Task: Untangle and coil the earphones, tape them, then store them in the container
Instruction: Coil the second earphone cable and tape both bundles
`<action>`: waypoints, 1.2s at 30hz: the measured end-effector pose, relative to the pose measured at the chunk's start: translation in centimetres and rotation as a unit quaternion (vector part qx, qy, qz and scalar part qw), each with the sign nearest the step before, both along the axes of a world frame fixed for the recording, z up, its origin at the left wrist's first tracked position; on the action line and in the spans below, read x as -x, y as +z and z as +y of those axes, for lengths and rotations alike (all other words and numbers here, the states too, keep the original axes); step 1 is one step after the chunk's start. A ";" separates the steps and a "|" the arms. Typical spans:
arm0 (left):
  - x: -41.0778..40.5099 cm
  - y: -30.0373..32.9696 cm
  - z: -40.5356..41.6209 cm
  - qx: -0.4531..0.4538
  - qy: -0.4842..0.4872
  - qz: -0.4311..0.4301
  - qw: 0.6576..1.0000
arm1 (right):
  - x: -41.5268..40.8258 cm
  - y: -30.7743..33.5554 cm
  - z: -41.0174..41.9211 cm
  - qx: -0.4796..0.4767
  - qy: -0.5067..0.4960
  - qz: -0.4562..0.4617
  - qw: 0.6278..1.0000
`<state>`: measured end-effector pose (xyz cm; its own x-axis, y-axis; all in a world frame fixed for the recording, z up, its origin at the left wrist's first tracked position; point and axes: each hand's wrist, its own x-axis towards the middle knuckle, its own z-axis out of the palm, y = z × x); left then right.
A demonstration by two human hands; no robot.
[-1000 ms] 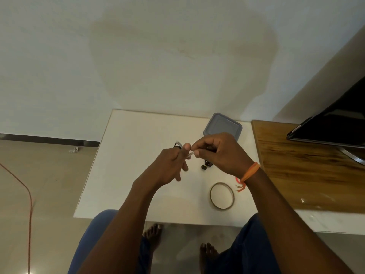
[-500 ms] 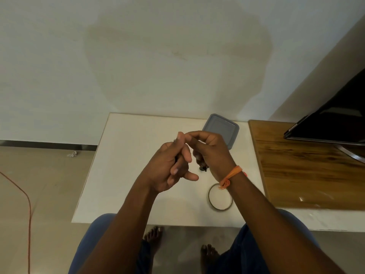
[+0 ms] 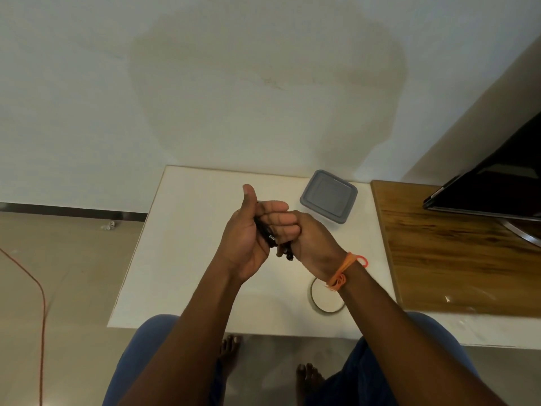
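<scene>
Bare white table [image 3: 187, 259] lay left of the hands; container [image 3: 328, 196] and tape roll [image 3: 325, 301] crowded the right.

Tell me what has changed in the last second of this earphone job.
The fingertip pinch is gone: the left hand now cradles the black earphones with its thumb raised, and the right hand has curled round them. The container and tape roll stayed put.

Bare forearms, blue trousers [image 3: 140, 356], bare feet, orange thread wristband [image 3: 344, 269] on right wrist.

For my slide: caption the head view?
Both hands bundle black earphones above the white table, lidded container behind.
</scene>
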<state>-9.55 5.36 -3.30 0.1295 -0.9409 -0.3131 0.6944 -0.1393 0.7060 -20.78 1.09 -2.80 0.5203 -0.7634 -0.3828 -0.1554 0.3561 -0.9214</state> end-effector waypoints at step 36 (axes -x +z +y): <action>-0.2 1.4 -0.1 -0.069 0.039 -0.026 0.997 | -0.1 -0.9 1.5 0.020 -0.119 -0.103 0.987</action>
